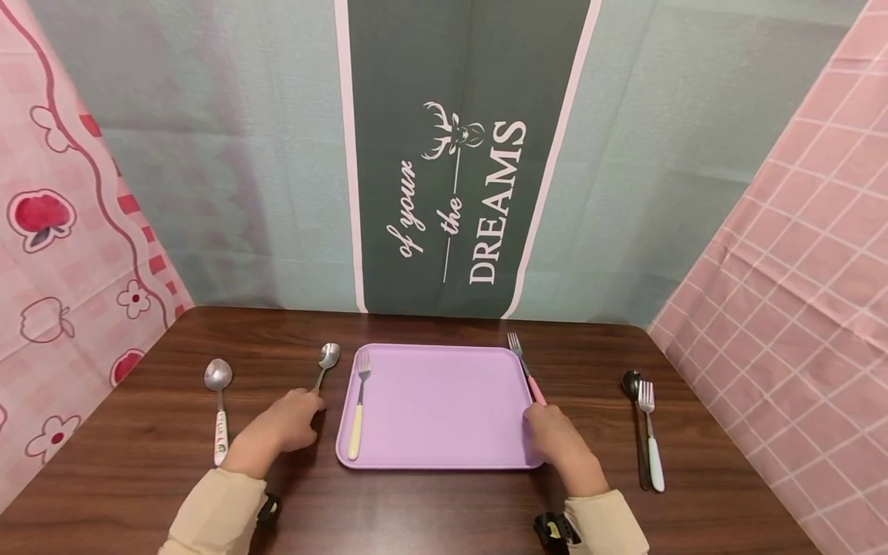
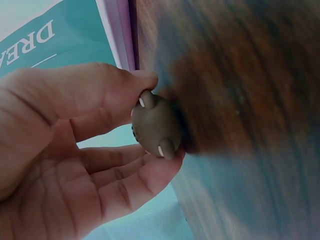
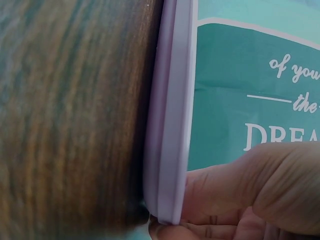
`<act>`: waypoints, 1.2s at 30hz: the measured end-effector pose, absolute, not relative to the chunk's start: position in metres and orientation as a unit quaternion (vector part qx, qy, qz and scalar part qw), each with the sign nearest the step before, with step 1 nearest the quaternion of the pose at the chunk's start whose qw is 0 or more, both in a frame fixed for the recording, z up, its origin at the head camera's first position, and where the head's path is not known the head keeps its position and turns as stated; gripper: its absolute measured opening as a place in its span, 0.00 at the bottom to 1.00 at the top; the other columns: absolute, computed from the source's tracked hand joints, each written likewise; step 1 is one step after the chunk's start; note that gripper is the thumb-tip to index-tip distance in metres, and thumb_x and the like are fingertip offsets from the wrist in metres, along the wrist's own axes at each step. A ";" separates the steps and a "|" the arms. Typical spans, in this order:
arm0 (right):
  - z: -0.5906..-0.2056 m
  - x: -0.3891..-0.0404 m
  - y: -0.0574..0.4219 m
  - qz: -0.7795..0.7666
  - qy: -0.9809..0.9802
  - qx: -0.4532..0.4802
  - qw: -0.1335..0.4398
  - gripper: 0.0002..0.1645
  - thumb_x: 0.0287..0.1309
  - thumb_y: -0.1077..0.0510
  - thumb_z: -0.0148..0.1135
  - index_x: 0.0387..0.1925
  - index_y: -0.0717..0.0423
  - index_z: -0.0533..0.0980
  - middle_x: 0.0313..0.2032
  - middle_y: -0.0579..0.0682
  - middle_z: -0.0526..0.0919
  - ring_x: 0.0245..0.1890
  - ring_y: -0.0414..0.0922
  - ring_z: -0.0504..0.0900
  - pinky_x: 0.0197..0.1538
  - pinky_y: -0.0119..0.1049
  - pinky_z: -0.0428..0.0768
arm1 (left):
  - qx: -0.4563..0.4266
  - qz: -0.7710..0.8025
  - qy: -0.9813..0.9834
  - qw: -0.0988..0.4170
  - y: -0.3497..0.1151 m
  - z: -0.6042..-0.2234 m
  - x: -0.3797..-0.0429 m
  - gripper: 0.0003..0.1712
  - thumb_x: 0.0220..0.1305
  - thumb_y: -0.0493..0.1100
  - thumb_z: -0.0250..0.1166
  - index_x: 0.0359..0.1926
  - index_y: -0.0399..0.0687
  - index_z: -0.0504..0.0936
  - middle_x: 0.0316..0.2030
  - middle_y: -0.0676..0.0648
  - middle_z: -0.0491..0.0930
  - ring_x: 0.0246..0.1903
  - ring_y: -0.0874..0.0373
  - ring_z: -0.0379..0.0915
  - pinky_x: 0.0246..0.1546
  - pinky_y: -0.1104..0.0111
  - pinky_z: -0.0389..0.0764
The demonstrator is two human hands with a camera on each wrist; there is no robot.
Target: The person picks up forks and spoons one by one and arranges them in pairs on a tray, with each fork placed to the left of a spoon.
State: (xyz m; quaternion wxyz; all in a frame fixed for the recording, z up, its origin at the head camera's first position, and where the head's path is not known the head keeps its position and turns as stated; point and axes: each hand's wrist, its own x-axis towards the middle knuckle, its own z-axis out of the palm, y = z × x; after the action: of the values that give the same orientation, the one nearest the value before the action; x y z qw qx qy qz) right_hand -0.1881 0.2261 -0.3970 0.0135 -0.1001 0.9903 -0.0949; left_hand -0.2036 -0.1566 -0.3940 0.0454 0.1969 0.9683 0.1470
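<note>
A purple tray (image 1: 444, 408) lies flat, with a cream-handled fork (image 1: 357, 420) along its left side. Left of the tray, my left hand (image 1: 294, 420) pinches the handle end of a metal spoon (image 1: 329, 355). In the left wrist view that end is a brown animal-head shape (image 2: 157, 125) between thumb and fingers. At the tray's right rim, my right hand (image 1: 558, 439) holds the lower handle of a pink-handled fork (image 1: 536, 391), whose tines point to the back. The handle's end and this grip are hidden; the tray's near corner blocks them in the right wrist view.
A spoon with a patterned white handle (image 1: 220, 416) lies far left on the dark wooden table (image 1: 430, 509). Off to the right, a black spoon (image 1: 631, 384) lies beside a fork with a pale handle (image 1: 654, 462). Printed cloth (image 1: 291, 193) hangs behind and at both sides.
</note>
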 end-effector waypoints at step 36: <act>-0.396 -0.187 0.224 -0.081 0.991 -0.106 0.011 0.08 0.41 0.74 0.61 0.18 0.62 0.71 0.17 0.53 0.72 0.18 0.47 0.67 0.23 0.42 0.71 | 0.191 0.158 0.968 0.033 -0.158 -0.396 -0.205 0.10 0.42 0.27 0.63 0.31 0.35 0.80 0.27 0.43 0.74 0.30 0.49 0.70 0.30 0.56 0.72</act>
State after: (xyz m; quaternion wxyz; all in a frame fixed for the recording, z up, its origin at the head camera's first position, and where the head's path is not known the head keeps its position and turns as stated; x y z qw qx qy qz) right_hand -0.1872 0.2245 -0.3963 0.0107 -0.1061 0.9910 -0.0810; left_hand -0.2052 -0.1582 -0.3960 0.0334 0.1912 0.9682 0.1577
